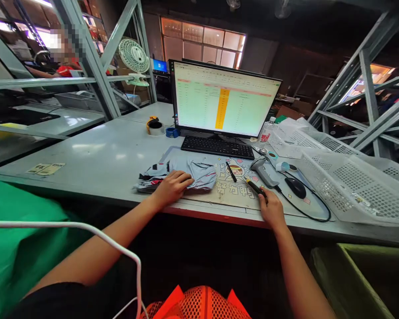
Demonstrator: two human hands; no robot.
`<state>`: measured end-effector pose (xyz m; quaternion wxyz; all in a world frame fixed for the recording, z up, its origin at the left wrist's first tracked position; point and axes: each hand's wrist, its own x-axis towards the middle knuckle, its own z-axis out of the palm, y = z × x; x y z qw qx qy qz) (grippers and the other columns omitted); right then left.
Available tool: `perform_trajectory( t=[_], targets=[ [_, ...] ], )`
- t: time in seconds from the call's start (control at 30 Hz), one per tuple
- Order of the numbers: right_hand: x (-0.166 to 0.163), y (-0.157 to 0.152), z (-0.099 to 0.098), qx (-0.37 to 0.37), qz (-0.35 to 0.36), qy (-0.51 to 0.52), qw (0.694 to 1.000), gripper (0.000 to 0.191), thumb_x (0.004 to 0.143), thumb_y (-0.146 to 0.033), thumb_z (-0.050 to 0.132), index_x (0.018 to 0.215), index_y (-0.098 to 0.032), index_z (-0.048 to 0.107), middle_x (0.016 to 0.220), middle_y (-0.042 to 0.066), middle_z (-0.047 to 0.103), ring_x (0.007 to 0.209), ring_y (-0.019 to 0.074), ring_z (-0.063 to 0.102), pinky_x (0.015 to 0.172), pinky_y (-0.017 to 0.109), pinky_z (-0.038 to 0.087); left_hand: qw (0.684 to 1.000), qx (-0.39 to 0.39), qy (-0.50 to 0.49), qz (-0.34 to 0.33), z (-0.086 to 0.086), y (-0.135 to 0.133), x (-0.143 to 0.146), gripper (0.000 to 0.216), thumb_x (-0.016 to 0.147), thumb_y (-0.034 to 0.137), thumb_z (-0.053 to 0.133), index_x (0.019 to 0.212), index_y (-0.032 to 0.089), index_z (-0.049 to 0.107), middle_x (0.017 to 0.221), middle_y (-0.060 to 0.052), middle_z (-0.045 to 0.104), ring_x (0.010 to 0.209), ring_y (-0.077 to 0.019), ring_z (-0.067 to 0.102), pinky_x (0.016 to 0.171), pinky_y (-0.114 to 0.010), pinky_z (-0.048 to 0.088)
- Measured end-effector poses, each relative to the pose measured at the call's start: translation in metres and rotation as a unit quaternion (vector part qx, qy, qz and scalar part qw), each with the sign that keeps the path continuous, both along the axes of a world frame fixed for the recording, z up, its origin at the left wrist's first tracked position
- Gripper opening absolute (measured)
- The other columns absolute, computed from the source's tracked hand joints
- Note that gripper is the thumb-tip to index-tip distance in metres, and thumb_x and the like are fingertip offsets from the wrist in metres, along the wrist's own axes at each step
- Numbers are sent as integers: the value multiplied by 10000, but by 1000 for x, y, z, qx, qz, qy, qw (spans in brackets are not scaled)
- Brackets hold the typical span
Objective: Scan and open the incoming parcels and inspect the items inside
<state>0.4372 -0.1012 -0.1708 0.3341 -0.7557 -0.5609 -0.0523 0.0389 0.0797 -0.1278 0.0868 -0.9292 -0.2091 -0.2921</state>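
A crumpled grey plastic mailing bag [201, 173] lies on the desk in front of the monitor, with black and red markings at its left side. My left hand [173, 187] rests palm down on its near edge, fingers laid over the plastic. To the right, my right hand [271, 207] is closed around a utility knife [255, 187] with a dark handle and yellow front end. The knife points up and left over the printed desk mat [226, 197]. Whether its blade is out I cannot tell. A black pen [231, 172] lies between the bag and the knife.
Behind stand a keyboard [217, 147] and monitor [224, 102]. A barcode scanner [265, 173], mouse [295, 188] and looping cable lie right, beside white plastic baskets [355, 186]. Tape rolls [156, 127] sit back left. A green bin [359, 274] stands below right; a person sits far left.
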Motion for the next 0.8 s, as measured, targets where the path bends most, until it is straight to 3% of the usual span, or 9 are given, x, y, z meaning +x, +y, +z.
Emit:
perform_trajectory(
  t=[0.07,0.13,0.23,0.33,0.43,0.53,0.6,0.7,0.8],
  targets=[
    [-2,-2,9,15,-10,21,1000,548,1027,-438,420,1399,-120,668,1316,201,722,1137,330,697,1001,474,558,999,-35,-20,8,-18,-8,2,478,860,41,504,1236,198,756,1199,-108,734,1095,-282,619,981,-450,540],
    [-9,2,28,20,-3,62,998,562,1035,-472,436,1428,-139,661,1150,169,779,930,288,744,863,426,599,995,-76,-57,9,-26,-10,2,516,829,23,522,1261,183,755,1202,-123,717,1119,-291,600,1003,-461,534],
    [-36,25,69,15,83,99,991,545,1032,-507,482,1402,-170,697,927,99,798,728,229,732,732,355,598,987,-129,-97,-7,-25,-8,0,507,794,10,545,1204,184,786,1140,-110,711,1107,-277,593,1005,-441,536],
    [-86,66,111,0,202,31,979,445,1019,-438,541,1320,-195,762,1003,87,815,833,221,746,812,339,586,981,-160,-107,-16,-22,-6,0,501,755,0,555,1141,194,808,1096,-95,704,1077,-263,596,1002,-425,533],
    [-147,109,137,-37,260,-49,964,372,1027,-330,550,1302,-230,780,1118,74,819,970,229,747,903,338,560,981,-163,-99,-20,-22,-8,-1,522,741,-1,552,1147,199,814,1094,-95,697,1073,-265,591,999,-420,526],
    [-192,135,145,-99,272,-117,950,347,1046,-309,542,1267,-240,801,1126,88,819,1023,260,747,921,351,546,981,-167,-92,-16,-24,-10,-3,520,759,14,559,1169,207,814,1127,-102,687,1078,-268,598,1006,-420,523],
    [-200,139,144,-133,264,-149,943,340,1047,-301,543,1249,-244,811,1136,99,817,1031,279,746,912,358,541,979,-178,-97,-13,-25,-10,-4,524,766,18,560,1180,218,812,1158,-101,680,1103,-268,608,1026,-420,520],
    [-180,126,138,-157,236,-161,945,349,1027,-297,566,1274,-245,806,1168,106,811,1033,288,742,893,355,539,976,-193,-104,-17,-27,-9,-3,531,780,11,546,1191,225,806,1190,-96,681,1132,-265,617,1051,-421,514],
    [-133,100,134,-153,199,-138,958,356,1003,-343,581,1251,-250,819,1105,96,822,913,265,744,814,338,541,975,-198,-100,-22,-26,-7,-2,528,781,1,535,1191,203,798,1197,-100,686,1136,-267,622,1051,-421,516]
  ],
)
